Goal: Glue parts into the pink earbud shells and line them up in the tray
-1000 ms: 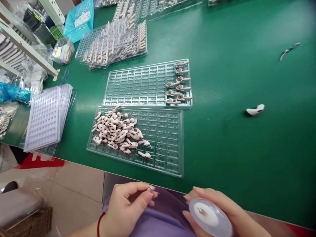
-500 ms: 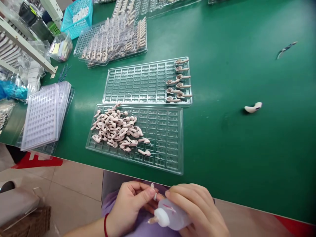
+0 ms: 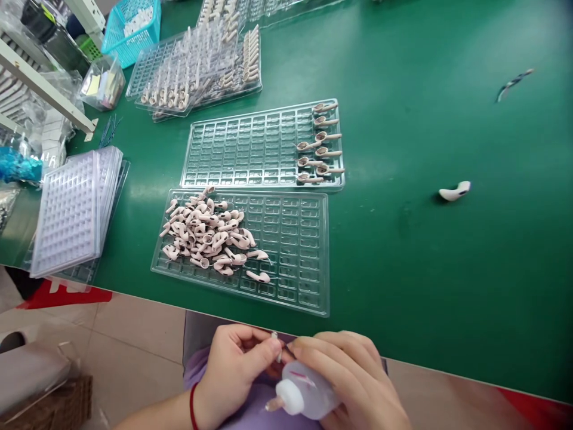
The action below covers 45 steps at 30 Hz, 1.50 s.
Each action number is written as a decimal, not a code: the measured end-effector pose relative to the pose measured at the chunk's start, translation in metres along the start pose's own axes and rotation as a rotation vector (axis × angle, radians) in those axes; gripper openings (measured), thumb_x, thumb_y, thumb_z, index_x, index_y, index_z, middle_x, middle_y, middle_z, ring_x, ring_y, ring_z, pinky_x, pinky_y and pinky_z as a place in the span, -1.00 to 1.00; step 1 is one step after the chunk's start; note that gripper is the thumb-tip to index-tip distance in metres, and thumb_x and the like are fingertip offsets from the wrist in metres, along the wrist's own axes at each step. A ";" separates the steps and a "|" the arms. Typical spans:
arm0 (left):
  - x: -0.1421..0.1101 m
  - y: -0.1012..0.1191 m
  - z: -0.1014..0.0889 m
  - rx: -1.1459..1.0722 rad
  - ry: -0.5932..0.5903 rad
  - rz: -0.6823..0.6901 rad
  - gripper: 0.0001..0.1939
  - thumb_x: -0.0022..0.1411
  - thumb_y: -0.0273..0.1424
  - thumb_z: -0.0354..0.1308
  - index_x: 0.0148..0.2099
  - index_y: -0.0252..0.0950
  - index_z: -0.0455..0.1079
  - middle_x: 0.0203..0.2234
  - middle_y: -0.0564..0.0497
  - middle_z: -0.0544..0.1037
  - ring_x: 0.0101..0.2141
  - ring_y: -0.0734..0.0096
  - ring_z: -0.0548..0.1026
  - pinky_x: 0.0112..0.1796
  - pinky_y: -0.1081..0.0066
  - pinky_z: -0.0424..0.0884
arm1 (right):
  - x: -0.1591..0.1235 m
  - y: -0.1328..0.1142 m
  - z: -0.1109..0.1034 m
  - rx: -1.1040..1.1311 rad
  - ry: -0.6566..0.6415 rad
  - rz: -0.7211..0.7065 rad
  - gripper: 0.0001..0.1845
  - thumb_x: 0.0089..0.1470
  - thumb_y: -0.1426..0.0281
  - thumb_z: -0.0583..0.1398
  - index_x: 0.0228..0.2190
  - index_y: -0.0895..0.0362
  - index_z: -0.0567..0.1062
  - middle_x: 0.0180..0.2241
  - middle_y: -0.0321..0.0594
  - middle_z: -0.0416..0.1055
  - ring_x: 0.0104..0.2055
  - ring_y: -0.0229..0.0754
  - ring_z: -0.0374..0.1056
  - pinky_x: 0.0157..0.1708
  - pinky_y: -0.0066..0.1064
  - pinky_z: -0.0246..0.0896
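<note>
Over my lap, my left hand (image 3: 242,364) pinches a small white earphone part (image 3: 276,341) between thumb and forefinger. My right hand (image 3: 349,376) is wrapped round a translucent squeeze bottle (image 3: 311,391) with a white cap and a brownish nozzle pointing down to the left. A thin dark thing shows at my right fingertips beside the white part; its kind is unclear. On the table ahead, a clear plastic tray (image 3: 304,269) carries a heap of earbud shells (image 3: 203,233). Behind it, another clear tray (image 3: 237,149) has several shells (image 3: 322,152) set in its right-hand slots.
One white earbud shell (image 3: 455,191) lies on the green table (image 3: 403,269) at the right, with a twisted wire piece (image 3: 513,85) beyond. Stacked trays (image 3: 67,209) stand left. Filled trays (image 3: 197,77), a blue basket (image 3: 129,36) and a clear box (image 3: 102,83) are behind.
The view has shifted slightly, so the table things sit a little further left. My right fingertips have moved closer to the part in my left hand. Both hands keep their hold.
</note>
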<state>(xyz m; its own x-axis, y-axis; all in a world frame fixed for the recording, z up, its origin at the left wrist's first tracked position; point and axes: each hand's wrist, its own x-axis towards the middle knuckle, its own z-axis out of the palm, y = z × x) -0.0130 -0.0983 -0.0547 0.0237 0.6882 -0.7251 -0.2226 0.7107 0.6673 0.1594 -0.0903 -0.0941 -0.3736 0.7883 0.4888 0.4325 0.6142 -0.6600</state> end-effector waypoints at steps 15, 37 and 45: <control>0.000 -0.002 0.003 -0.019 0.024 0.038 -0.69 0.03 -0.17 0.41 -0.45 -0.36 0.61 -0.57 -0.05 0.63 -0.54 0.39 0.53 -0.44 0.46 0.48 | -0.003 0.000 0.002 0.001 0.012 0.007 -0.71 0.04 0.57 0.20 -0.16 0.11 0.43 -0.32 -0.22 0.61 -0.34 -0.17 0.47 -0.26 -0.27 0.19; 0.010 0.101 -0.002 0.717 -0.160 0.839 -0.97 0.09 -0.43 0.38 -0.35 -0.26 0.63 -0.46 -0.05 0.59 -0.45 0.39 0.54 -0.41 0.45 0.48 | 0.029 0.014 -0.040 0.185 0.202 0.225 -0.68 0.03 0.45 0.32 -0.17 0.02 0.39 -0.43 -0.27 0.45 -0.43 -0.20 0.42 -0.48 -0.41 0.41; 0.137 0.225 0.052 1.193 0.140 1.112 -0.84 0.19 -0.61 0.25 -0.21 -0.34 0.61 -0.32 -0.03 0.64 -0.26 0.37 0.57 -0.15 0.39 0.47 | 0.029 0.030 -0.034 0.135 0.357 0.331 -0.78 0.06 0.38 0.31 -0.25 0.05 0.40 -0.41 -0.25 0.43 -0.44 -0.23 0.42 -0.50 -0.47 0.40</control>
<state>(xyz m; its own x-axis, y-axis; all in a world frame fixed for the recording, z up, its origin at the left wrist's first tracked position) -0.0089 0.1639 0.0048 0.2775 0.9377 0.2093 0.7676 -0.3474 0.5386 0.1895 -0.0476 -0.0804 0.0794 0.9174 0.3900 0.3612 0.3382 -0.8690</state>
